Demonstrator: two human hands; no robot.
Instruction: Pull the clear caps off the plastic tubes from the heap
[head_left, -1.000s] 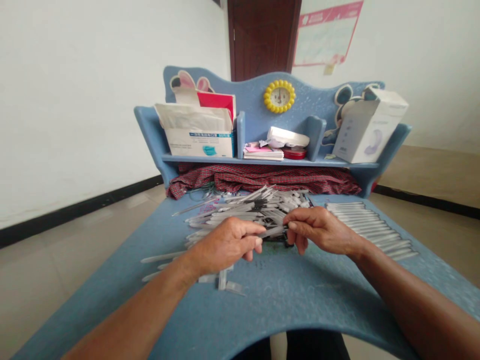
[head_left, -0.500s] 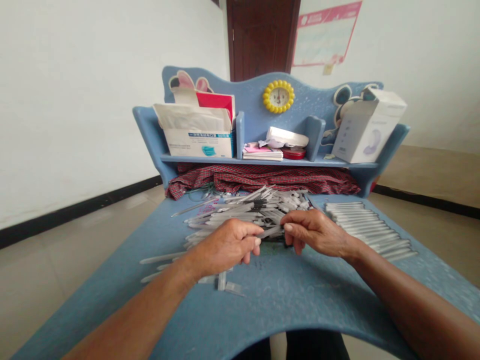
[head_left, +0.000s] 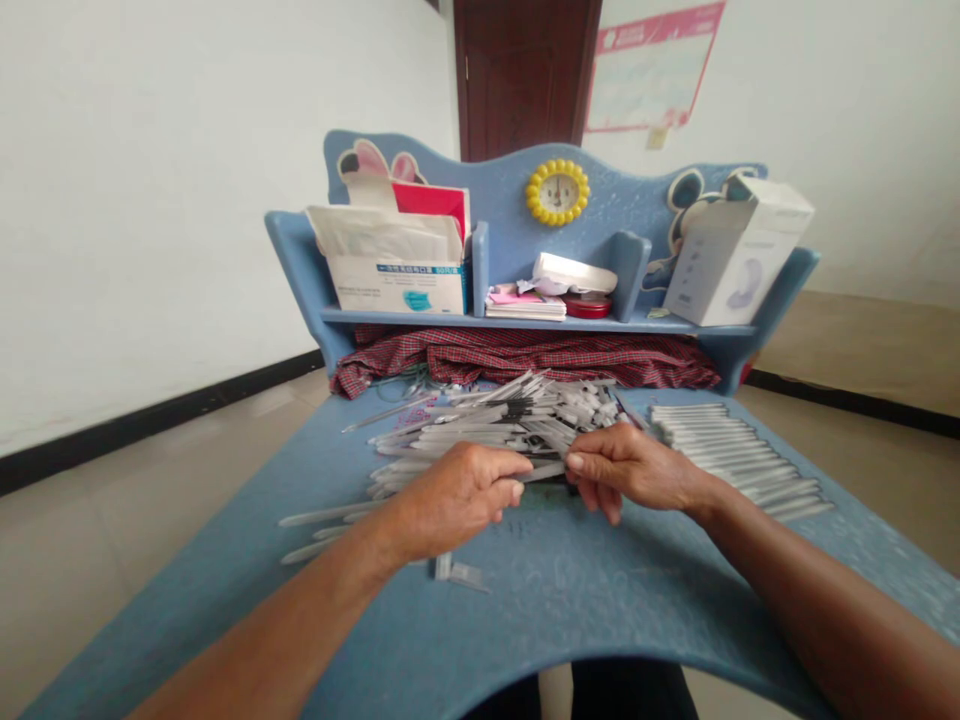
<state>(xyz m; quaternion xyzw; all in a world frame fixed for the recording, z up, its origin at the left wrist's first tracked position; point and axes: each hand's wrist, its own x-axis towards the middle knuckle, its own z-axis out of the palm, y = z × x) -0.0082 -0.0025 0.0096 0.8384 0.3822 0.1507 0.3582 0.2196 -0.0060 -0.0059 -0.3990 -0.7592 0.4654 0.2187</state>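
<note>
**A Careful Pinch From Both Sides**

A person's left hand [head_left: 461, 497] and right hand [head_left: 634, 466] face each other over a blue bench [head_left: 570, 600], a slim pale tube [head_left: 545, 472] held between them. The tube lies nearly level just before a heap of tubes [head_left: 457, 437] mixed with dark bits. Thumb and fingers of the left hand grip its left end; those of the right close on the other. Exactly what sits inside the right pinch is hidden.

On the right side of the bench, a row of tubes [head_left: 731, 455] lies neatly side by side. A few small clear pieces [head_left: 469, 575] rest on the near side of the left hand. Behind the heap, a red checked cloth [head_left: 555, 357] lies under a shelf [head_left: 637, 327] bearing a mask box [head_left: 397, 287] and a tall white box [head_left: 739, 265].

The step in hand appears to be two-handed fingertip work on a single tube. The next move seems to call for a firm left grip and small, straight adjustments from the right.
</note>
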